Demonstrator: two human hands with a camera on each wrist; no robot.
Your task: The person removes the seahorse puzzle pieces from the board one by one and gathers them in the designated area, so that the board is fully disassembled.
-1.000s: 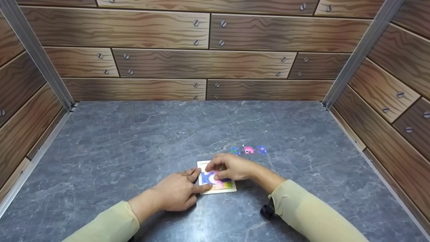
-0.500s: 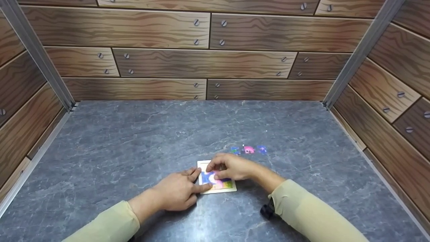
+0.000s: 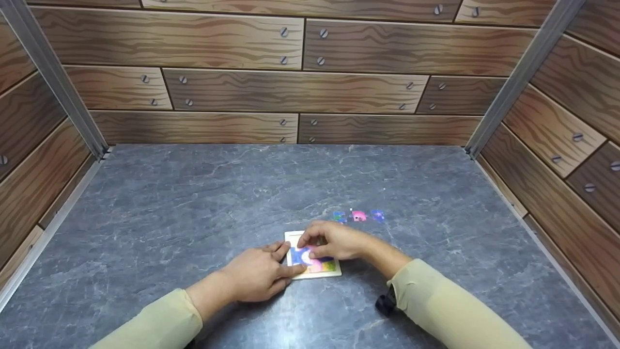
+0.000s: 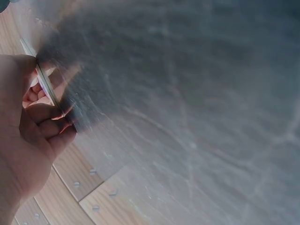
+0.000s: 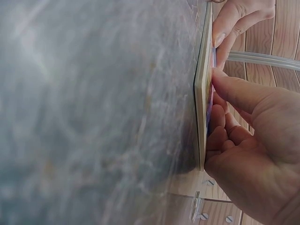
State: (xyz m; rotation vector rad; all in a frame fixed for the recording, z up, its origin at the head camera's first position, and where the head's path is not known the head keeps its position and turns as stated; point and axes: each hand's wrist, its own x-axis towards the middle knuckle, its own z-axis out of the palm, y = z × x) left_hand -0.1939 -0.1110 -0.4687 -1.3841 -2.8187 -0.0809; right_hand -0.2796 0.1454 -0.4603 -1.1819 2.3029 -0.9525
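A small jigsaw puzzle board (image 3: 317, 276) with a pale frame and a blue, pink and yellow picture lies on the table between both hands. My left hand (image 3: 254, 274) holds it steady at its left side, the index finger extended over the lower left corner and other fingertips at the left edge. Over the picture, my right hand (image 3: 336, 241) has its thumb and curled index finger at either side of a puzzle piece (image 3: 308, 250), mostly hidden beneath them. The right wrist view shows the right thumb (image 5: 241, 91) against the picture side of the thin board.
Beyond the right hand, three loose puzzle pieces lie in a row: a blue-green one (image 3: 338, 216), a pink one (image 3: 359, 216) and a blue one (image 3: 378, 215). Wood-patterned walls (image 3: 232, 92) enclose the grey marbled table (image 3: 193, 194) at the back and sides.
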